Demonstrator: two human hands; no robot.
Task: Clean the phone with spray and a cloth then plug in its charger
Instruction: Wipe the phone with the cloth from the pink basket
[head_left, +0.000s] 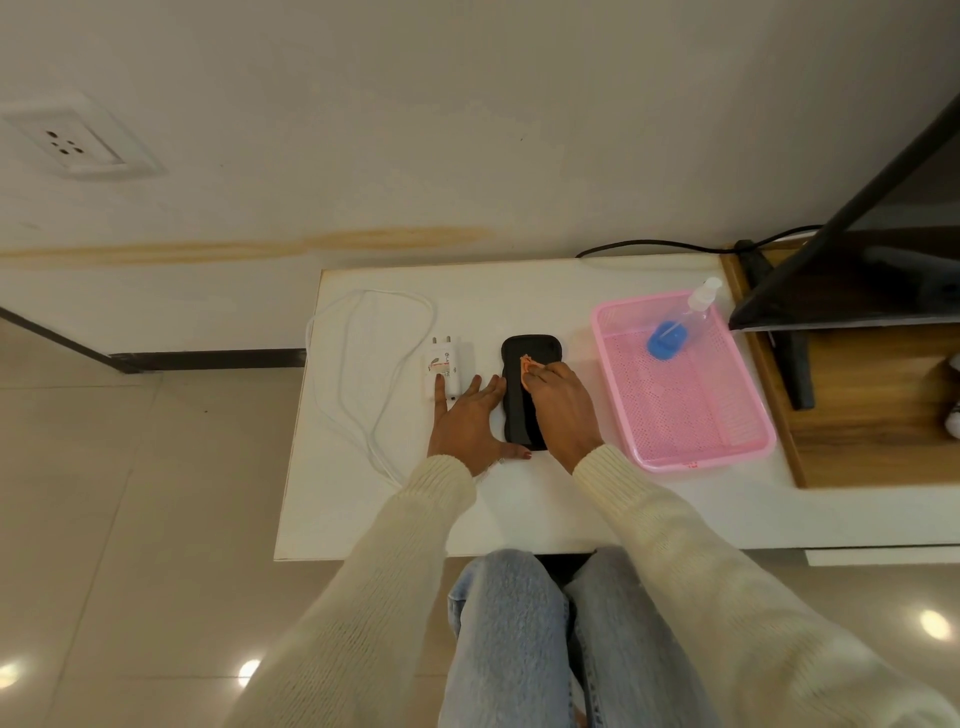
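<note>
A black phone (522, 364) lies flat on the white table (519, 499). My right hand (558, 405) rests over the phone's right half, fingers closed on a small orange cloth (527, 362) pressed against the phone. My left hand (467, 421) lies flat and spread on the table beside the phone's left edge, thumb at the phone's near corner. A white charger plug (447, 366) lies just past my left fingertips, its white cable (358, 374) looping to the left. A clear spray bottle (680, 325) with blue liquid lies tilted in the pink basket (727, 452).
The pink basket sits right of the phone. A dark monitor (852, 270) on a stand rises at the far right over a wooden surface (872, 426). A wall socket (72, 143) is at upper left. My knees are at the table's near edge.
</note>
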